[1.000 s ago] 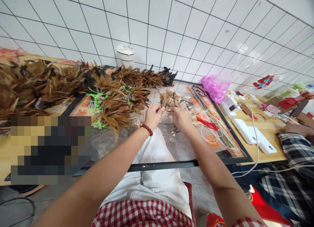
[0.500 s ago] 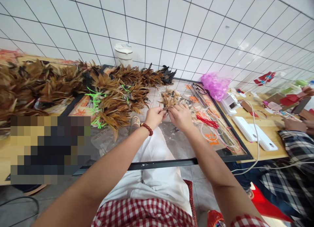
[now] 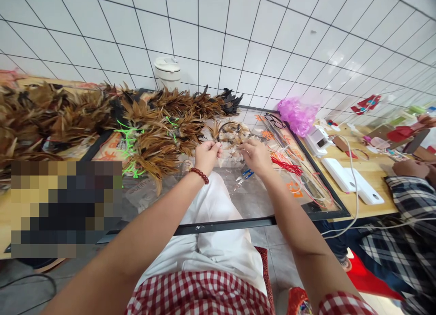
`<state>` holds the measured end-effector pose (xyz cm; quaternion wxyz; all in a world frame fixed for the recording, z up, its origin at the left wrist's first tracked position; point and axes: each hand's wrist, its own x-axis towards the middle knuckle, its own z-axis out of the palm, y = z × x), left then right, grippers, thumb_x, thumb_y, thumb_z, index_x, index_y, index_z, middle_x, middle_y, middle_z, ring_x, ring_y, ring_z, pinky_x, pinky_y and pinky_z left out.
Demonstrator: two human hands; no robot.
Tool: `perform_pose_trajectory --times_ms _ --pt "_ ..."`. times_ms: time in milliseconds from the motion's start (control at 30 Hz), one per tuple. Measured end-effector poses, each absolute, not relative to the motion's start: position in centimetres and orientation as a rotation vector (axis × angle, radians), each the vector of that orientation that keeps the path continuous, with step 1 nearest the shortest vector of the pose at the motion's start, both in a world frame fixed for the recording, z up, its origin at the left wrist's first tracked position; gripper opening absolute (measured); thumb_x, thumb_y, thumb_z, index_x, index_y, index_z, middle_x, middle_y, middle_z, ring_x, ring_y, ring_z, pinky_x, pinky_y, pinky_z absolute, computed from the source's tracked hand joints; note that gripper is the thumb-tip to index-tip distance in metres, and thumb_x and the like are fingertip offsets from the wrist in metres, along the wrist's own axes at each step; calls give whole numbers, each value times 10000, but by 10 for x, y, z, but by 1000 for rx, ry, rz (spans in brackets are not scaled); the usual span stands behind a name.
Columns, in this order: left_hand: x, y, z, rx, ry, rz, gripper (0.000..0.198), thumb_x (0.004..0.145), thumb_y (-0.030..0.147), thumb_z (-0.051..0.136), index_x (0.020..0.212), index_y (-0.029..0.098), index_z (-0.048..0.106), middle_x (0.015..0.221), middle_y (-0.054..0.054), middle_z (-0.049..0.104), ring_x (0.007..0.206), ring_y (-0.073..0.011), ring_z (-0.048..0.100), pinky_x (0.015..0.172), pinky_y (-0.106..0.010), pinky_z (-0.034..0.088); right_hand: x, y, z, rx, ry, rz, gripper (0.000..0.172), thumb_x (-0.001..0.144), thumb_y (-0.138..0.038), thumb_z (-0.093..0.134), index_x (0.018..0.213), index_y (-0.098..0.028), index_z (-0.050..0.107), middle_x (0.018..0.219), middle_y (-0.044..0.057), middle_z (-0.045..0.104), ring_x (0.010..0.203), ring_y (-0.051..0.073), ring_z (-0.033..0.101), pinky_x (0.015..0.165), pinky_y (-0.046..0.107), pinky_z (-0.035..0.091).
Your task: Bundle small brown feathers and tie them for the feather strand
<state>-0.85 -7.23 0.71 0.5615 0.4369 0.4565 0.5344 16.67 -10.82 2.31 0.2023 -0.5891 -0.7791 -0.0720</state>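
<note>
Over a clear glass tabletop with a black frame point(image 3: 238, 224), the left hand point(image 3: 206, 155), a dark red bead bracelet point(image 3: 199, 174) on its wrist, is closed in a pinch on a few pale brown feathers point(image 3: 218, 147). The right hand point(image 3: 255, 155), just beside it, pinches the small loose tuft of tan feathers point(image 3: 235, 137) lying between and just beyond both hands. Small blue-handled snips point(image 3: 245, 174) lie below the right hand. Left of the left hand spreads a heap of brown feather bundles tied with green cord point(image 3: 150, 133). Right of the right hand lies a red cord bundle point(image 3: 288, 166).
</note>
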Motion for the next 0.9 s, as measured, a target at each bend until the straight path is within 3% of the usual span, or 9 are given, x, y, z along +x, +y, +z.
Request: perform_pose_trajectory --times_ms 100,200,367,533,733,900 --pt "-8 -73 8 1016 1063 1283 203 773 203 586 582 148 546 533 20 572 438 -57 455 418 -172 310 157 -107 17 -1658 -2232 -138 256 868 -217 516 1066 -209 678 990 105 630 931 226 535 811 348 378" --pt "-7 -75 9 1016 1045 1279 204 759 214 614 581 145 544 535 21 576 438 -52 453 426 -170 317 153 -102 10 -1644 -2191 -32 208 848 -191 516 947 -195 699 931 101 629 903 220 540 804 353 395" --pt "-6 -78 13 996 998 1261 182 766 232 624 625 136 558 597 12 603 460 -48 476 417 -161 324 160 -94 10 -1424 -1539 488 112 791 -265 569 786 -184 646 700 12 601 677 153 549 664 293 445" --pt "-5 -86 21 943 881 1094 135 782 189 617 678 121 563 783 -38 669 502 -58 551 428 -172 383 157 -96 17 -1191 -1134 932 242 662 -392 717 770 -200 616 606 -38 575 552 97 529 547 232 438" --pt "-4 -91 20 933 818 921 149 764 155 658 660 107 563 651 -28 628 521 -86 588 476 -189 443 146 -101 20 -1128 -1156 864 285 655 -422 742 799 -203 629 675 -29 608 608 98 549 621 251 474" --pt "-3 -88 17 903 798 1021 182 783 124 634 619 96 561 607 -24 615 501 -64 560 525 -194 470 146 -102 22 -1164 -1086 1146 426 607 -466 772 920 -206 645 722 -26 611 603 84 546 575 225 445"
